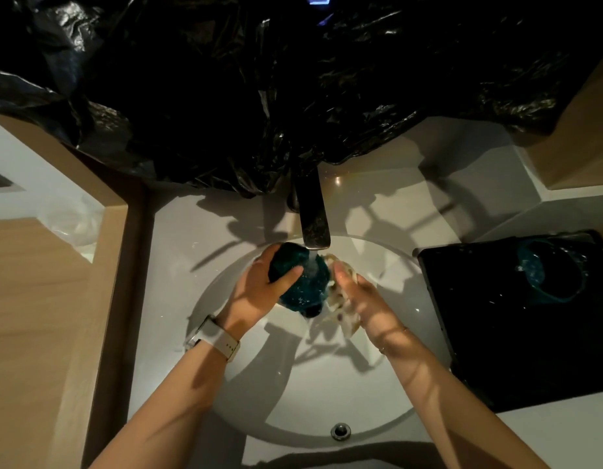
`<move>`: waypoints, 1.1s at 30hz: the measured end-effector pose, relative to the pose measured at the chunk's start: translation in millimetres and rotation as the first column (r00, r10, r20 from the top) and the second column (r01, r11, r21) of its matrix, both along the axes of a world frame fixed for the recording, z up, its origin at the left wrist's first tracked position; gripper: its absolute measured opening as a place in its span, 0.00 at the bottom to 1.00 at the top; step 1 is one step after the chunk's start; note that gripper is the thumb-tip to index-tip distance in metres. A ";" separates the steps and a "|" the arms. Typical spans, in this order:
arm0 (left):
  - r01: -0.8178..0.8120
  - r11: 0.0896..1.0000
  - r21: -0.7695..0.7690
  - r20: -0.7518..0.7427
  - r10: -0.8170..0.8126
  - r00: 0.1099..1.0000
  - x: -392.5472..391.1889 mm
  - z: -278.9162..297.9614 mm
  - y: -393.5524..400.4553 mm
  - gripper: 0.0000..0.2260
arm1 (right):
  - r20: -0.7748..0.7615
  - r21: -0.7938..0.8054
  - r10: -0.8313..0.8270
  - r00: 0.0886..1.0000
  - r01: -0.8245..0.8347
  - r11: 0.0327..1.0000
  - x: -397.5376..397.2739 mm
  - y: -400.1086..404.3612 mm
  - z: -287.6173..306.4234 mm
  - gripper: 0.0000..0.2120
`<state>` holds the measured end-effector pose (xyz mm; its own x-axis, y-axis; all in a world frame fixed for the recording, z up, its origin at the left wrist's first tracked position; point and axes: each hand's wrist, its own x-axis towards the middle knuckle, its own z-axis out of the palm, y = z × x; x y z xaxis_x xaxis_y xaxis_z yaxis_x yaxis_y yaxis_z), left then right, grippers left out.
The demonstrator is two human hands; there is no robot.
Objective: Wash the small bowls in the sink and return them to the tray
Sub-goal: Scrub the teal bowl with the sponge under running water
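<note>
A small dark teal bowl (301,282) is held under the running water over the white round sink (293,394). My left hand (259,289) grips it from the left, thumb across its outside. My right hand (361,299) presses a pale cloth or sponge (340,306) against the bowl's right side. A black tray (479,316) lies to the right of the sink, with another teal bowl (550,272) resting in its far part.
The dark faucet (311,214) juts out over the sink and water streams from it. Black plastic sheeting (293,96) covers the wall behind. A wooden surface (39,316) and clear plastic (69,221) lie at the left. The overflow hole (340,430) sits near me.
</note>
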<state>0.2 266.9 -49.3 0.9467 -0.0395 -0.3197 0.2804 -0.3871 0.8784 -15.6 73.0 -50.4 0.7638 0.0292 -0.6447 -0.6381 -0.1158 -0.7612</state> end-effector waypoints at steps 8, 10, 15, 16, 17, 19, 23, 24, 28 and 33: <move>0.107 0.806 0.582 0.291 -0.329 0.898 -8.7 5.9 17.1 0.36 | 0.018 -0.045 -0.102 0.995 0.103 0.994 -21.6 -8.0 9.9 0.17; 0.097 0.767 0.634 0.329 -0.381 0.864 -10.8 10.1 19.9 0.35 | 0.028 -0.034 -0.165 0.986 0.166 0.986 -24.7 -9.2 11.5 0.15; -0.013 0.685 0.729 0.473 -0.490 0.732 -21.7 20.9 23.3 0.28 | 0.071 0.023 -0.193 0.979 0.192 0.981 -27.2 -9.1 25.9 0.09; -0.024 0.670 0.742 0.472 -0.498 0.727 -22.9 22.8 23.9 0.27 | 0.093 0.018 -0.169 0.981 0.168 0.986 -27.6 -8.2 29.5 0.08; -0.040 0.657 0.753 0.470 -0.494 0.731 -24.2 24.3 24.5 0.27 | 0.112 0.006 -0.149 0.983 0.149 0.989 -27.9 -7.1 31.4 0.08; -0.074 0.685 0.725 0.478 -0.422 0.770 -26.8 29.7 25.1 0.26 | 0.155 -0.043 -0.101 0.983 0.109 0.993 -28.7 -5.1 31.9 0.09; -0.131 0.962 0.238 0.408 0.023 0.913 -31.5 43.1 30.1 0.20 | 0.289 -0.107 0.032 0.957 0.000 0.994 -34.0 -1.6 39.5 0.21; -0.172 0.983 0.058 0.315 0.146 0.938 -30.9 46.3 33.7 0.18 | 0.314 -0.117 0.073 0.947 -0.038 0.992 -35.2 -1.1 42.8 0.23; -0.472 0.833 -0.288 -0.196 0.431 0.881 -20.4 53.2 54.3 0.21 | 0.322 -0.272 0.180 0.930 -0.091 0.958 -33.8 2.3 42.8 0.21; -0.659 0.669 -0.345 -0.349 0.560 0.751 -0.4 44.4 75.7 0.24 | 0.313 -0.360 0.240 0.919 -0.118 0.925 -25.2 13.5 38.5 0.15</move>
